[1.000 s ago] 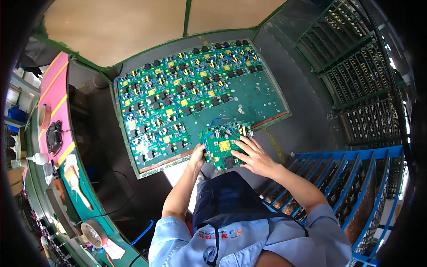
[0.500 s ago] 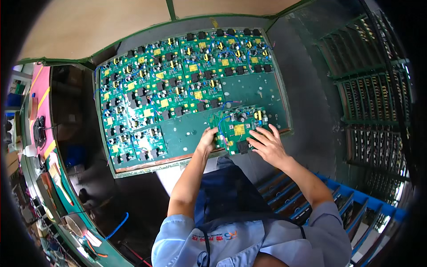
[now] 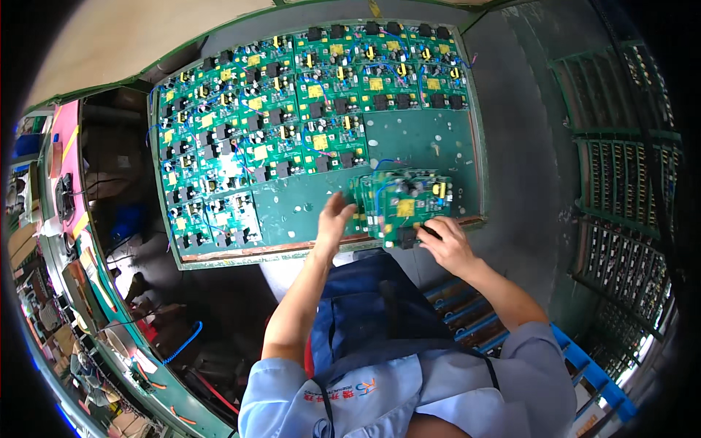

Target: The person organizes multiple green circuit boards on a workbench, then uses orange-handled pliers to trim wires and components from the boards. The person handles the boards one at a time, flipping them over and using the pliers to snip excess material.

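Observation:
Several green circuit boards lie in a loose stack near the front right of a shallow green tray (image 3: 292, 232). The top circuit board (image 3: 406, 207) is slightly blurred and carries a yellow square, a yellow part and black blocks. My right hand (image 3: 451, 248) grips its near right corner, fingers curled by a black block. Just left of the stack, my left hand (image 3: 334, 222) is raised with fingers apart, holding nothing. A thin blue wire (image 3: 388, 161) sticks out beyond the stack's far edge.
Rows of similar circuit boards (image 3: 255, 120) cover the tray's left and far parts. A pink and green bench (image 3: 67, 157) runs along the left. Racks filled with boards (image 3: 621, 179) stand at the right; a blue-framed rack (image 3: 577, 350) is at the lower right.
My left hand has come away from the stack's left edge. My right hand has moved from spread over the top board to gripping its near right corner. The whole view has shifted slightly.

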Motion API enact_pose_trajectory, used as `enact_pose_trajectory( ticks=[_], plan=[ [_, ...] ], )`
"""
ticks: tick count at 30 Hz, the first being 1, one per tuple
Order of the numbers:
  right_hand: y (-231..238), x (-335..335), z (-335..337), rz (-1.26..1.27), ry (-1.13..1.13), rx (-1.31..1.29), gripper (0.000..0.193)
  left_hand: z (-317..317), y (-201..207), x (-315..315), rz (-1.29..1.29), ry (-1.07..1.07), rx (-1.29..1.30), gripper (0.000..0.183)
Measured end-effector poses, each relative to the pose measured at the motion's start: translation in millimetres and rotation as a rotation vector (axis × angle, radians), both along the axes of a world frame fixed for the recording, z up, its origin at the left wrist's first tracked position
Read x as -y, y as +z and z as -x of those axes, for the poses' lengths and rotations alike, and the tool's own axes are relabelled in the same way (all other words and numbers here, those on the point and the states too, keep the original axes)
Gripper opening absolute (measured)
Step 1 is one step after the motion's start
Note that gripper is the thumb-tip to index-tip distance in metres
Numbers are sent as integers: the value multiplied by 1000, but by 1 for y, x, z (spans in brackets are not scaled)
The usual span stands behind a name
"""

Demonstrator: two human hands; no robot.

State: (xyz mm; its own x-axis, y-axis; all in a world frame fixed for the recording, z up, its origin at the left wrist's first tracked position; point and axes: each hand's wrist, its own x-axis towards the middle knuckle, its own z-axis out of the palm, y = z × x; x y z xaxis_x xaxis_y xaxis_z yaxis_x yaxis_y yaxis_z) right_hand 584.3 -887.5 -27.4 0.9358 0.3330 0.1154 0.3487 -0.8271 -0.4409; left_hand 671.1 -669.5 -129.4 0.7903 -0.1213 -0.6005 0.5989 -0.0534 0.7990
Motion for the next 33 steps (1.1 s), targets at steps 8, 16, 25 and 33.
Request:
enact_pose_trajectory(
  ticks=[8, 16, 25, 33],
  plan=[
    [18, -5, -11, -272, -36, -93, 31, 18, 73, -7, -386, -212, 795, 21],
    [34, 81, -103, -223, -264, -333, 36, 23, 107, 27, -595, -825, 1011, 53],
    [-51, 66, -173, -58, 106, -487, 34, 20, 85, 30, -642, -927, 976, 43],
    [-91, 70, -145, 40, 113, -257, 46, 24, 137, -43, -462, -651, 746, 47]
  ],
)
